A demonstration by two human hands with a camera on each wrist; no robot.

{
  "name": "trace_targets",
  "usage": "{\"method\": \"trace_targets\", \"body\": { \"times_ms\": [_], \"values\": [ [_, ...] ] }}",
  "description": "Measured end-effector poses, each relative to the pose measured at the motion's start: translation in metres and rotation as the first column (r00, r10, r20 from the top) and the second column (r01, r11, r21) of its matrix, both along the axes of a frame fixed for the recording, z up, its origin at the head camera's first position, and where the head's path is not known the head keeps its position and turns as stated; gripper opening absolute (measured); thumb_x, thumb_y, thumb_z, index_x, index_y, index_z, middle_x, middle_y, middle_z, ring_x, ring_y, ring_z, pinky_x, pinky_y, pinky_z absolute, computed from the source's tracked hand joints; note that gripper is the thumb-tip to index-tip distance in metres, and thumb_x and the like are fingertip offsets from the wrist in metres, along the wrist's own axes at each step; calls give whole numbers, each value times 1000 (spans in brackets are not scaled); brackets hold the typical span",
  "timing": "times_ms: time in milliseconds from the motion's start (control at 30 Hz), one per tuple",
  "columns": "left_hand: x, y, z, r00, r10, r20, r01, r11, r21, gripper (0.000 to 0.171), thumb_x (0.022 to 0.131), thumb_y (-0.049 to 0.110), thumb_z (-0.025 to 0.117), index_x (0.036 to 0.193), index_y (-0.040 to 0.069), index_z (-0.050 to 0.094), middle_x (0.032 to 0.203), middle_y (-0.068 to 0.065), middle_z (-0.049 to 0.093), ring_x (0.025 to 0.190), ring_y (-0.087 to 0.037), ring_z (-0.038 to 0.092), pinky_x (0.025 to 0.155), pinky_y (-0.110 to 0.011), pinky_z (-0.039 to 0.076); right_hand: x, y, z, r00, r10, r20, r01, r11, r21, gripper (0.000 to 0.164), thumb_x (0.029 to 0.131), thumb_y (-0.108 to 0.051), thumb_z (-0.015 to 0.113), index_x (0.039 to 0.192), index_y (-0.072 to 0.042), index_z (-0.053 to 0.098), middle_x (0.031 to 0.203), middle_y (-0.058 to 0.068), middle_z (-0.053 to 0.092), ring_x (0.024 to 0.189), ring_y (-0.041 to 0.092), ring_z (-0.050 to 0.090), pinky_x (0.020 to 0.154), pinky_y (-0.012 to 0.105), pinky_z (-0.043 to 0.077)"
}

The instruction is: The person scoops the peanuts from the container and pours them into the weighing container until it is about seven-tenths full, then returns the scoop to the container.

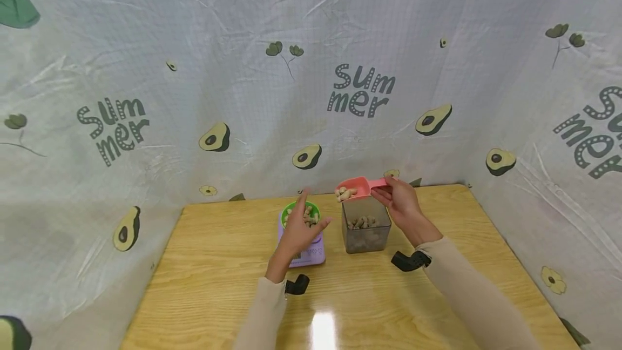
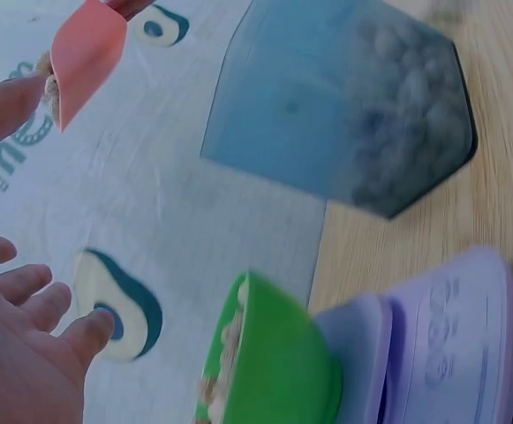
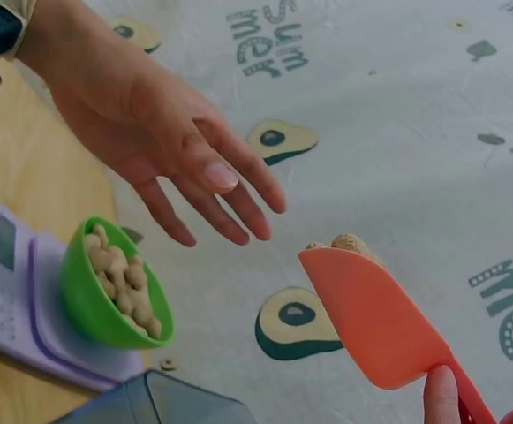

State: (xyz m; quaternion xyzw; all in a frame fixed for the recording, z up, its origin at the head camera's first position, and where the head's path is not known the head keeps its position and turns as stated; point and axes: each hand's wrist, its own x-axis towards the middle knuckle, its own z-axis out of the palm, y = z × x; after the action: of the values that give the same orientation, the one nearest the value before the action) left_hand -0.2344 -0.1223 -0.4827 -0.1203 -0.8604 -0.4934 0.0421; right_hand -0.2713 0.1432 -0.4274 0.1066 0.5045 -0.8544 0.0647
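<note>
My right hand (image 1: 404, 201) pinches the handle of a coral-pink scoop (image 1: 362, 185) between thumb and fingers. Several unshelled peanuts (image 1: 345, 194) lie in the scoop, which is raised above the rim of a translucent grey bin (image 1: 365, 242). More peanuts (image 1: 363, 222) fill the bottom of that bin. To its left, a green bowl (image 3: 93, 296) with peanuts in it stands on a lilac kitchen scale (image 1: 313, 255). My left hand (image 1: 297, 231) hovers over the bowl area with fingers spread, holding nothing, and hides part of the bowl in the head view.
Everything stands on a light wooden table (image 1: 218, 263), with the scale and bin near its back edge. A printed cloth (image 1: 257, 96) with avocados and lettering hangs behind and at the sides. Each wrist wears a black strap-on device (image 1: 410, 261).
</note>
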Motion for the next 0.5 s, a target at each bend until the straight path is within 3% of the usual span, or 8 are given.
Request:
{"method": "trace_targets", "body": {
  "times_ms": [267, 500],
  "values": [
    [2, -23, -8, 997, 70, 14, -70, 997, 11, 96, 86, 38, 74, 159, 27, 12, 165, -9, 17, 150, -38, 21, 116, -62, 26, -4, -26, -7, 998, 36, 56, -33, 999, -39, 19, 106, -21, 42, 120, -8, 47, 79, 2, 66, 70, 11, 68, 79, 24, 58],
    [4, -40, -16, 995, 103, 18, -102, 993, -58, 99, 85, 38, 75, 160, 18, 13, 166, -13, 13, 150, -41, 18, 115, -64, 24, -11, -52, -17, 997, 40, 71, -42, 999, 25, 24, 107, -21, 40, 124, -5, 46, 86, 3, 64, 77, 12, 67, 82, 25, 58]
  ]
}}
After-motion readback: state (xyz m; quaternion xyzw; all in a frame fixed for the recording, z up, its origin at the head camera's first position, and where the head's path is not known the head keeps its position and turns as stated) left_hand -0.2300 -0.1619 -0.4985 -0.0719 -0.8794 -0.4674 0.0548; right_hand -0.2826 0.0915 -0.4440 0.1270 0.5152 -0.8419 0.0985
